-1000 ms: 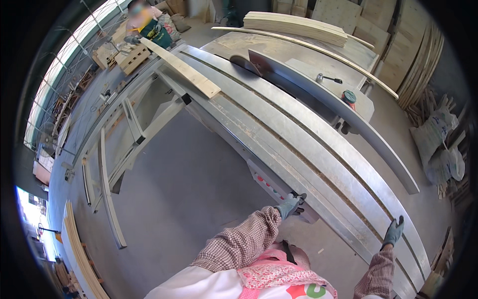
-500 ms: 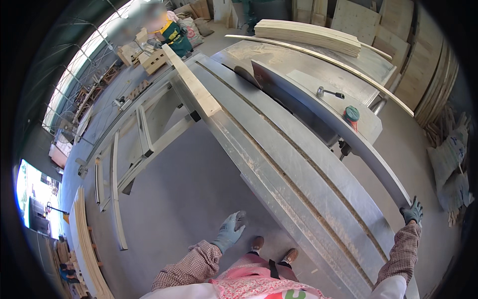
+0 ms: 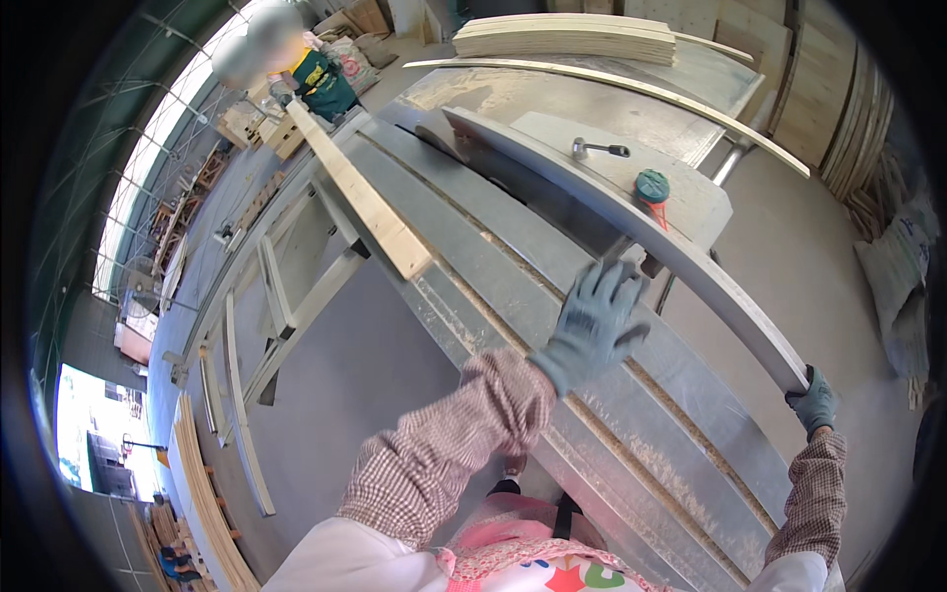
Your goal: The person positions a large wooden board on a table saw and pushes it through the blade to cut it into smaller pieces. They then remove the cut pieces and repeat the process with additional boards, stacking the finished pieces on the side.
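Over the grey metal saw table (image 3: pixel 681 345), my left hand (image 3: pixel 592 326) in a grey-blue glove is open with its fingers spread, holding nothing. Whether its palm touches the surface I cannot tell. My right hand (image 3: pixel 815 400), in a similar glove, is closed around the near end of the long metal rip fence (image 3: pixel 681 247). A pale wooden beam (image 3: pixel 365 197) lies along the table's left side, its near end short of my left hand. Past the fence's far end, part of a dark round saw blade (image 3: pixel 439 144) shows.
Stacked thin boards (image 3: pixel 562 37) and a long strip (image 3: pixel 631 84) lie on the far side table. A black-handled lever (image 3: pixel 602 149) and a green-capped item (image 3: pixel 652 185) sit beyond the fence. A metal frame (image 3: pixel 276 286) extends left. A co-worker (image 3: pixel 321 84) stands at the beam's far end.
My left hand has moved up and right from beside the table to above it. My right hand's fingers have closed round the fence end. The view has shifted.
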A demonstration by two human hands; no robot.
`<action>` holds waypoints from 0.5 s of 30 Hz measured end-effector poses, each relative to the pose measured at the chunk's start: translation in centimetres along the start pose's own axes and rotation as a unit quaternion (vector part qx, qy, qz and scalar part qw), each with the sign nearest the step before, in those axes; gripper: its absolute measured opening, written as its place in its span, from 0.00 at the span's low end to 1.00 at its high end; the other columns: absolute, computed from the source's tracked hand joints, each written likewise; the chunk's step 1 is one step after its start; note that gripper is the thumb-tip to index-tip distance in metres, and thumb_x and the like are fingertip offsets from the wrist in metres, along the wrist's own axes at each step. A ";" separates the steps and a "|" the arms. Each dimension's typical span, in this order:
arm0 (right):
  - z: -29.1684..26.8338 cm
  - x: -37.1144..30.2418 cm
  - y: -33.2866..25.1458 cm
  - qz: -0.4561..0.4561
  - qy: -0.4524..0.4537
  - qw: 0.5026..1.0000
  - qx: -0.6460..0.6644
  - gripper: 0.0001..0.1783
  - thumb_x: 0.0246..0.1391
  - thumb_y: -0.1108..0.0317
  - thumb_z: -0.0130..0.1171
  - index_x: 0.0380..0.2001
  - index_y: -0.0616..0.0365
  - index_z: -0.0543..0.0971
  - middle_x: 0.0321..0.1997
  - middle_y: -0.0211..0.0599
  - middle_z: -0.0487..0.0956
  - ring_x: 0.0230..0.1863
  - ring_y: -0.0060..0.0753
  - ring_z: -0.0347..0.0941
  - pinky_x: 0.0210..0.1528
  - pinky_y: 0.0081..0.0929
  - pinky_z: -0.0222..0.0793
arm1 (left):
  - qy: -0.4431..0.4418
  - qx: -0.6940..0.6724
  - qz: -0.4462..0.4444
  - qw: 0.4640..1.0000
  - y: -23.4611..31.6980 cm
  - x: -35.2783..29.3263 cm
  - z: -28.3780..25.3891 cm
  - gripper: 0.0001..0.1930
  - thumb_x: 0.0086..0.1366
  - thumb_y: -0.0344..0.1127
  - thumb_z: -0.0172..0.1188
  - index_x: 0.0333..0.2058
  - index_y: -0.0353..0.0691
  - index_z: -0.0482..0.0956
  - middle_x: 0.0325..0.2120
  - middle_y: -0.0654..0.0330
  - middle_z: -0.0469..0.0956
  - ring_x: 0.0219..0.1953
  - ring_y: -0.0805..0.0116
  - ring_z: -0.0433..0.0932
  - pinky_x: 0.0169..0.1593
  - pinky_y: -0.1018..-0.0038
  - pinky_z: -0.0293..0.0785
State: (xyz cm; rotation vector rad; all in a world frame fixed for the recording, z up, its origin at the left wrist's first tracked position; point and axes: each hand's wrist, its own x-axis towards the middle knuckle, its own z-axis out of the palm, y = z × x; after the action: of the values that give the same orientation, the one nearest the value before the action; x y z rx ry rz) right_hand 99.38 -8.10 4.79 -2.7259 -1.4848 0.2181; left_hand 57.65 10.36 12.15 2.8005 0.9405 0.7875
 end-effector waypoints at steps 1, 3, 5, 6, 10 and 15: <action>0.1 0.2 -0.7 0.003 -0.004 1.000 0.011 0.35 0.27 0.61 0.67 0.45 0.53 0.68 0.41 0.42 0.75 0.43 0.44 0.71 0.45 0.33 0.66 | 0.040 0.016 -0.029 0.999 -1.3 2.3 0.5 0.31 0.50 0.47 0.59 0.49 0.35 0.64 0.47 0.44 0.62 0.52 0.46 0.59 0.56 0.57 0.55; 0.5 1.1 -2.2 0.007 -0.013 0.999 0.034 0.35 0.27 0.62 0.67 0.45 0.54 0.69 0.41 0.41 0.74 0.43 0.44 0.71 0.46 0.33 0.66 | 0.005 0.045 -0.073 0.996 -4.6 6.9 2.3 0.36 0.48 0.49 0.60 0.51 0.32 0.61 0.50 0.44 0.60 0.53 0.46 0.57 0.56 0.59 0.54; 3.6 1.1 -0.4 -0.025 0.028 0.999 0.032 0.33 0.29 0.60 0.65 0.44 0.54 0.68 0.42 0.43 0.73 0.44 0.46 0.69 0.47 0.34 0.65 | 0.009 0.081 -0.078 0.994 -7.5 10.0 4.3 0.36 0.47 0.48 0.60 0.51 0.32 0.60 0.48 0.45 0.62 0.51 0.50 0.59 0.54 0.60 0.56; 3.8 1.5 -1.0 -0.003 0.017 0.999 0.035 0.33 0.29 0.60 0.65 0.44 0.54 0.68 0.42 0.43 0.73 0.44 0.46 0.69 0.47 0.35 0.65 | 0.007 0.091 -0.088 0.992 -8.5 11.9 5.3 0.35 0.47 0.47 0.60 0.50 0.32 0.60 0.46 0.46 0.63 0.50 0.52 0.60 0.53 0.61 0.56; 4.0 1.9 -4.1 0.019 -0.007 0.997 0.072 0.33 0.29 0.60 0.65 0.44 0.53 0.68 0.42 0.42 0.72 0.44 0.45 0.69 0.48 0.35 0.65 | -0.061 0.108 -0.144 0.982 -11.8 16.1 8.0 0.38 0.47 0.52 0.60 0.51 0.33 0.60 0.44 0.49 0.64 0.47 0.54 0.64 0.51 0.63 0.59; 5.5 2.7 -4.1 0.028 -0.011 0.997 0.064 0.32 0.31 0.61 0.65 0.45 0.53 0.67 0.43 0.41 0.71 0.46 0.43 0.67 0.49 0.35 0.63 | -0.143 0.094 -0.273 0.946 -11.8 19.3 10.7 0.47 0.45 0.59 0.60 0.56 0.35 0.53 0.46 0.48 0.63 0.48 0.54 0.65 0.52 0.63 0.60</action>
State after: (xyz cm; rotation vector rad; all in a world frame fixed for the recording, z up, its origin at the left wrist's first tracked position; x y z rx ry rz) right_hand 96.65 -3.88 -0.55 -2.6728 -1.3510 0.3356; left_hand 69.69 31.99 8.71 2.4793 1.6853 0.2170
